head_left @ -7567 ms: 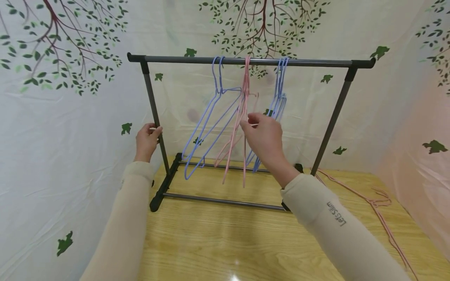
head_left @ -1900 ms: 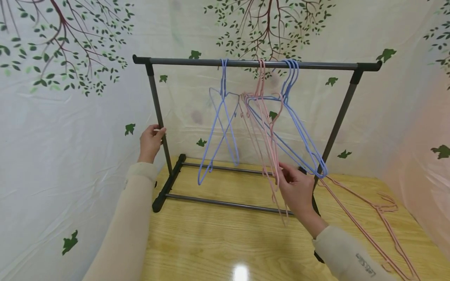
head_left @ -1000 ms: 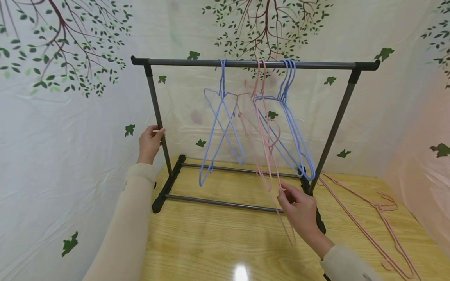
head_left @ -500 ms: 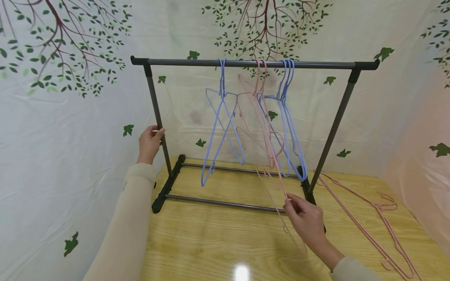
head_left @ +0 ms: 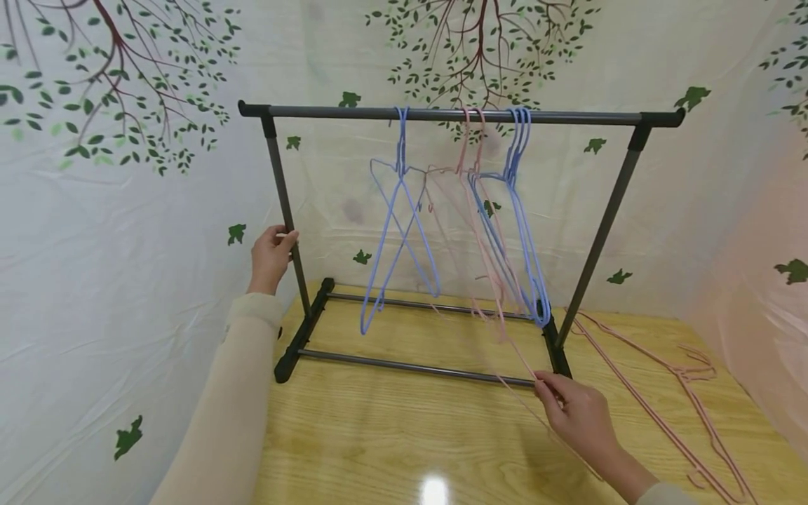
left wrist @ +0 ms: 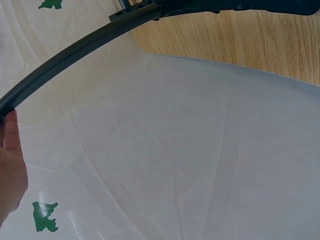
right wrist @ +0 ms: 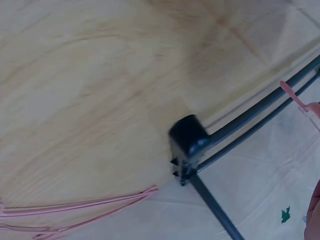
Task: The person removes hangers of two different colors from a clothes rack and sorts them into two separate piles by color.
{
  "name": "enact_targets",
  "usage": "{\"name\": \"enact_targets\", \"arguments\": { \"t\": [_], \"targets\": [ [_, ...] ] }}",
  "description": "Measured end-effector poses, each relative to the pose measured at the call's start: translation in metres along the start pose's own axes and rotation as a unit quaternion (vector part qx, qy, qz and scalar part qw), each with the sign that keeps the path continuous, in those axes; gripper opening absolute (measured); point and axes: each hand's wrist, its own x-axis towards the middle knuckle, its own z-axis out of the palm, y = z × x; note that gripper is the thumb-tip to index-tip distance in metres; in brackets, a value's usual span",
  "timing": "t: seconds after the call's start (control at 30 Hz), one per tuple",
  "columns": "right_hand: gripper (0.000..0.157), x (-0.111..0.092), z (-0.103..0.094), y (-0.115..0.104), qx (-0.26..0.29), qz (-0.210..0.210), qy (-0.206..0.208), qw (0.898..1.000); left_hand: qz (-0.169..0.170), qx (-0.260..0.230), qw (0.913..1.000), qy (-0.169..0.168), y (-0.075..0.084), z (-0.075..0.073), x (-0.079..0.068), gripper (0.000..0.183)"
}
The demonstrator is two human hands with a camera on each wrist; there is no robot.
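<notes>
My left hand (head_left: 271,256) holds the left post (head_left: 283,189) of a dark clothes rack, thumb and fingers around it. Down by the rack's right foot, my right hand (head_left: 581,417) pinches a thin pink clothes hanger (head_left: 519,355) between thumb and fingers. This hanger is off the bar and slants up toward the hanging ones; its far end is blurred among them. Two pink hooks (head_left: 463,137) hang mid-bar (head_left: 568,118). Blue hangers (head_left: 400,151) hang left of them, and several more blue hangers (head_left: 514,158) hang to the right.
More pink hangers (head_left: 637,401) lie on the wood-patterned surface (head_left: 379,435) at the right. The rack's lower rails (head_left: 410,366) run between its black feet (head_left: 295,351). A pale sheet (head_left: 726,210) printed with leaves stands close behind and along both sides.
My right hand has moved from the hanging hangers down and to the right, drawing the pink hanger with it. The right blue hangers have swung back leftward. My left hand stays on the post.
</notes>
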Motion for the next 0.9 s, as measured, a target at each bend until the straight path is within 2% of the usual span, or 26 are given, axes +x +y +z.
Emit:
{"name": "enact_targets", "arguments": {
  "t": [0.13,0.53,0.67,0.9],
  "targets": [
    [0.030,-0.013,-0.009,0.010,0.001,-0.005,0.002,1.000,-0.001,0.002,1.0000,0.000,0.001,0.001,0.000,0.045],
    [0.026,-0.035,-0.033,0.028,-0.039,0.062,0.009,0.997,-0.012,0.002,0.9999,0.002,0.000,0.001,0.001,0.046],
    [0.023,-0.035,-0.040,0.033,-0.039,0.064,0.043,0.996,-0.010,0.003,0.9999,0.011,-0.001,0.002,0.002,0.044],
    [0.015,-0.029,-0.053,0.043,-0.041,0.070,0.116,0.990,-0.010,0.001,0.9999,0.001,0.000,0.003,0.002,0.047]
  ]
}}
